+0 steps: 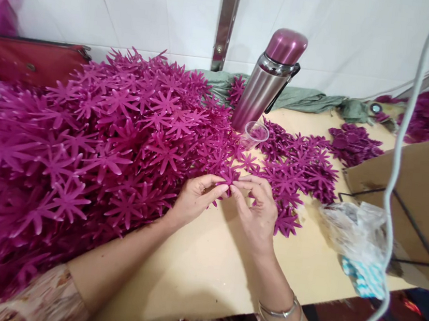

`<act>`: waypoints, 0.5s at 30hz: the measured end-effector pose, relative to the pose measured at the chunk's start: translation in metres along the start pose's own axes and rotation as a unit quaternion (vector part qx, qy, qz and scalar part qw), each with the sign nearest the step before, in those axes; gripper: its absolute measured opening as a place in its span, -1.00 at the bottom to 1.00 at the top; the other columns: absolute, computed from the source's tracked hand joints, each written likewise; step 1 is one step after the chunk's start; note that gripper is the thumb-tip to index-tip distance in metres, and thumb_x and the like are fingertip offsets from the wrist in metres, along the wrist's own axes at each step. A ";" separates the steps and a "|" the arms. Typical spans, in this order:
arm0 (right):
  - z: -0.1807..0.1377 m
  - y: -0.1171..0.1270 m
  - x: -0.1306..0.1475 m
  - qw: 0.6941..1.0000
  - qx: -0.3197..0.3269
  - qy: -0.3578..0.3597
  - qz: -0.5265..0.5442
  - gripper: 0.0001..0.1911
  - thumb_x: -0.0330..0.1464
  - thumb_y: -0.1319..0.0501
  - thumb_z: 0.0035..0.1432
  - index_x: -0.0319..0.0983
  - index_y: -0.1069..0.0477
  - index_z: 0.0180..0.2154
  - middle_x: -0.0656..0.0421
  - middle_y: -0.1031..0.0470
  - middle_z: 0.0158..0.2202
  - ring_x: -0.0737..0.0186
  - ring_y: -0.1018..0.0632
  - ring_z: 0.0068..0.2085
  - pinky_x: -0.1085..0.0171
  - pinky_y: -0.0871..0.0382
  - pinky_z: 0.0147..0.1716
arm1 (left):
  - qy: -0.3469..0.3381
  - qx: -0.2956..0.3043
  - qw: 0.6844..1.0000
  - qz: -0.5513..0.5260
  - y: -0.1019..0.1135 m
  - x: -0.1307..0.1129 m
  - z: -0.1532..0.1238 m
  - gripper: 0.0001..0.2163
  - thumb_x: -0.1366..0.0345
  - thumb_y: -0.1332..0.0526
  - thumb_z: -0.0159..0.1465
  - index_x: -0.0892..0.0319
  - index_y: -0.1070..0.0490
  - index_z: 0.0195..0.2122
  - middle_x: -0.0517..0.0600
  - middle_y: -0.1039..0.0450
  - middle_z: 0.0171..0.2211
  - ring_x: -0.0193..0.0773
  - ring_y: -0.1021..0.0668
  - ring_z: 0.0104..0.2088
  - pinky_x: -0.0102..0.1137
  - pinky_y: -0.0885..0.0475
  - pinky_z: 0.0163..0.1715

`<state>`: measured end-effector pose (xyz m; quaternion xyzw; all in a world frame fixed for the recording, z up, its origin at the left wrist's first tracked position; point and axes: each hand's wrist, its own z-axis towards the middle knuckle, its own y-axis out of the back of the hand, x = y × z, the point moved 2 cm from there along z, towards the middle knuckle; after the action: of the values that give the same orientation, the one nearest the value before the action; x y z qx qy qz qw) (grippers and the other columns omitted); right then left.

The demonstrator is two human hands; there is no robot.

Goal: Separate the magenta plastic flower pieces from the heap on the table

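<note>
My left hand (194, 199) and my right hand (257, 212) meet at the middle of the table, fingertips pinched together on one magenta star-shaped flower piece (229, 176). A huge heap of the same magenta flower pieces (83, 149) fills the left half of the table and touches my left hand. A flatter spread of flower pieces (299, 168) lies just beyond and to the right of my right hand. Two metal bangles (281, 317) sit on my right wrist.
A steel flask with a magenta cap (267, 81) stands at the back beside a clear plastic cup (256, 133). A cardboard box (423, 181), a crumpled plastic bag (358, 233) and a hanging grey cable (397, 167) are at the right. The bare tan tabletop (201, 268) lies near me.
</note>
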<state>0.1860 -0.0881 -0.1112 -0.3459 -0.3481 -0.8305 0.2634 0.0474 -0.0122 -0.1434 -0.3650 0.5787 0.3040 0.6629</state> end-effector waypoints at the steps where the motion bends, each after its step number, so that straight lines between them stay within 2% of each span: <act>1: 0.000 0.000 0.000 1.000 0.006 0.000 0.002 -0.96 -0.35 -0.31 0.28 -0.13 -0.54 -0.26 0.13 -0.53 -0.18 0.08 -0.54 -0.06 0.03 -0.38 0.00 | -0.003 0.001 1.000 0.005 0.000 -0.001 0.000 -0.77 0.15 -0.32 0.31 0.21 -0.56 -0.16 -0.02 -0.59 -0.36 -0.34 -0.59 -0.38 -0.54 -0.47 -0.49; 5: 0.001 -0.001 -0.002 1.000 0.027 0.006 -0.002 -0.90 -0.38 -0.23 0.34 -0.15 -0.45 -0.30 0.18 -0.51 -0.29 0.14 -0.52 -0.16 0.11 -0.36 -0.08 | -0.012 0.005 1.000 0.004 -0.002 -0.004 0.000 -0.80 0.16 -0.34 0.28 0.20 -0.55 -0.20 -0.05 -0.56 -0.37 -0.37 -0.55 -0.39 -0.54 -0.44 -0.47; 10: 0.000 -0.005 -0.006 0.998 0.046 0.012 -0.029 -0.89 -0.38 -0.17 0.37 -0.16 -0.38 -0.28 0.18 -0.47 -0.31 0.16 -0.49 -0.22 0.16 -0.34 -0.15 | -0.016 0.000 1.000 0.003 -0.002 -0.003 0.000 -0.80 0.16 -0.34 0.30 0.20 -0.53 -0.23 -0.07 -0.53 -0.39 -0.39 -0.52 -0.42 -0.54 -0.42 -0.48; 12: -0.001 -0.006 -0.006 0.998 0.051 -0.004 -0.023 -0.88 -0.36 -0.15 0.38 -0.16 -0.37 -0.28 0.18 -0.47 -0.32 0.16 -0.48 -0.23 0.16 -0.33 -0.16 | -0.011 -0.002 1.000 -0.002 -0.002 -0.003 0.000 -0.80 0.17 -0.33 0.30 0.20 -0.53 -0.21 -0.06 -0.53 -0.39 -0.39 -0.52 -0.41 -0.55 -0.42 -0.48; 15: -0.002 -0.005 -0.005 0.996 0.062 -0.064 0.030 -0.87 -0.31 -0.16 0.38 -0.16 -0.38 -0.28 0.19 -0.48 -0.34 0.19 -0.49 -0.28 0.18 -0.34 -0.20 | -0.002 -0.003 1.000 -0.014 -0.001 -0.002 0.000 -0.79 0.16 -0.34 0.29 0.21 -0.53 -0.21 -0.06 -0.54 -0.39 -0.39 -0.53 -0.43 -0.55 -0.42 -0.49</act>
<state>0.1847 -0.0853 -0.1180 -0.3918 -0.4045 -0.7751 0.2865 0.0482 -0.0129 -0.1412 -0.3744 0.5717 0.2969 0.6670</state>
